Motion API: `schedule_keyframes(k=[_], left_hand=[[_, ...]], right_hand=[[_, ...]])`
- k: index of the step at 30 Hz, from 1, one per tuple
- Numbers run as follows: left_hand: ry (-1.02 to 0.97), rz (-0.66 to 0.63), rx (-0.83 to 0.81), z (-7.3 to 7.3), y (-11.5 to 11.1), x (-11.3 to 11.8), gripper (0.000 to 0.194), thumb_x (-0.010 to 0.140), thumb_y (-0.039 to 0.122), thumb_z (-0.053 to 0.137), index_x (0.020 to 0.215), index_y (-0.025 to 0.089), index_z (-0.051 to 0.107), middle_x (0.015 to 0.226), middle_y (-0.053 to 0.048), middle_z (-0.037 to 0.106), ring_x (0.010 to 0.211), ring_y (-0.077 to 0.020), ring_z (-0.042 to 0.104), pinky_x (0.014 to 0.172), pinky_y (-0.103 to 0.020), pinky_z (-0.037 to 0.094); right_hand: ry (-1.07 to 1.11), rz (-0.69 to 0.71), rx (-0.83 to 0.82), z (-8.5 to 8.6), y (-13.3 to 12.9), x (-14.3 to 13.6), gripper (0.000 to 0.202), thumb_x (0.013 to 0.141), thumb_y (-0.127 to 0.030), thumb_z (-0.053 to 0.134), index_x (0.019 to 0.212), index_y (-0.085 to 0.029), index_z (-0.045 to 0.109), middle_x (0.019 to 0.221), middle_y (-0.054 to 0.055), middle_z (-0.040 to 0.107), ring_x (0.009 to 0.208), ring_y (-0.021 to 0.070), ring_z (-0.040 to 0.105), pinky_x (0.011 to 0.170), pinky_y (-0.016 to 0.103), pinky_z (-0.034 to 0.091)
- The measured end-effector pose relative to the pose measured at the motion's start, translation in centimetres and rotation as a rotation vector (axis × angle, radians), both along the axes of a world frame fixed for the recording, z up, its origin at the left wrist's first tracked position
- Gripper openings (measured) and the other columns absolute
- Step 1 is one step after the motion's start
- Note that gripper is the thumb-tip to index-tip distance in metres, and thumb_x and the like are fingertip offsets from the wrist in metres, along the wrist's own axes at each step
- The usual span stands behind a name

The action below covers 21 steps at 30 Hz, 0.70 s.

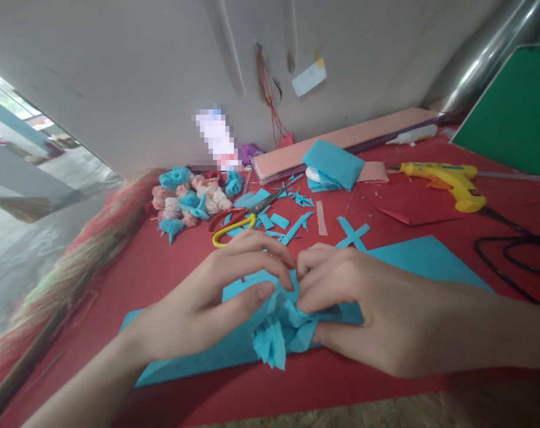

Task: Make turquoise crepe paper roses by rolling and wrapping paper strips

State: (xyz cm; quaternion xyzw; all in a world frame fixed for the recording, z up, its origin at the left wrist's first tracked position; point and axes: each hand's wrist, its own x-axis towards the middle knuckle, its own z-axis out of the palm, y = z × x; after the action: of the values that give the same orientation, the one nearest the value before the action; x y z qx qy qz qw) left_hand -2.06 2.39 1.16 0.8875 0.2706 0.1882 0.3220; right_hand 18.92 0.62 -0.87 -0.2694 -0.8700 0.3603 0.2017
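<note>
- the left hand [216, 285] has its thumb and bent fingers closed lightly on the upper left of the ruffled blue paper [274, 339].
- the right hand [359, 297] grips that same piece from the right, thumb low, fingers curled above.
- the piece sits between both hands, over a flat blue sheet [176, 364] on the red table [198, 399].
- just past the knuckles i see scissors [253, 220] among blue scraps [279, 221].
- left of those, a heap of blue, pink and white paper flowers [190, 201].
- over at the right, a yellow glue gun [448, 175].
</note>
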Motion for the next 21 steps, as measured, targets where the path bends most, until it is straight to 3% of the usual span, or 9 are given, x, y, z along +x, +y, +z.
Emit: schedule_keyframes(k=[3, 7, 15, 21], left_hand=[[0.017, 0.039, -0.254, -0.36, 0.20, -0.11, 0.015, 0.092, 0.022, 0.047, 0.092, 0.019, 0.062, 0.092, -0.001, 0.064, 0.090, -0.0144, 0.059, 0.083, -0.023, 0.045], [-0.162, 0.055, -0.502, -0.76, 0.18, -0.24, 0.019, 0.090, 0.030, 0.053, 0.079, 0.017, 0.063, 0.078, 0.000, 0.061, 0.078, -0.0130, 0.056, 0.074, -0.022, 0.045], [-0.244, 0.061, -0.767, -0.72, -0.12, -0.10, 0.016, 0.087, 0.027, 0.058, 0.077, 0.016, 0.063, 0.073, 0.001, 0.056, 0.070, -0.0106, 0.048, 0.066, -0.020, 0.041], [-0.214, 0.055, -0.880, -0.71, -0.43, 0.07, 0.017, 0.084, 0.028, 0.059, 0.074, 0.015, 0.060, 0.068, 0.001, 0.050, 0.068, -0.0125, 0.043, 0.063, -0.023, 0.038]], right_hand=[[-0.021, 0.050, 0.062, 0.23, 0.15, -0.02, 0.021, 0.078, -0.002, 0.057, 0.060, -0.015, 0.058, 0.062, -0.002, 0.054, 0.073, 0.0136, 0.047, 0.071, 0.028, 0.039], [0.012, 0.040, 0.154, 0.30, 0.14, -0.02, 0.022, 0.074, 0.001, 0.057, 0.057, -0.013, 0.055, 0.059, -0.001, 0.053, 0.073, 0.0140, 0.044, 0.066, 0.029, 0.036], [-0.021, 0.062, 0.244, 0.84, -0.17, 0.06, 0.021, 0.074, 0.001, 0.057, 0.058, -0.012, 0.056, 0.058, -0.002, 0.051, 0.071, 0.0131, 0.041, 0.069, 0.030, 0.035], [-0.012, 0.092, 0.258, 0.93, -0.21, 0.00, 0.022, 0.073, 0.003, 0.058, 0.059, -0.013, 0.053, 0.061, -0.003, 0.050, 0.073, 0.0113, 0.041, 0.075, 0.027, 0.036]])
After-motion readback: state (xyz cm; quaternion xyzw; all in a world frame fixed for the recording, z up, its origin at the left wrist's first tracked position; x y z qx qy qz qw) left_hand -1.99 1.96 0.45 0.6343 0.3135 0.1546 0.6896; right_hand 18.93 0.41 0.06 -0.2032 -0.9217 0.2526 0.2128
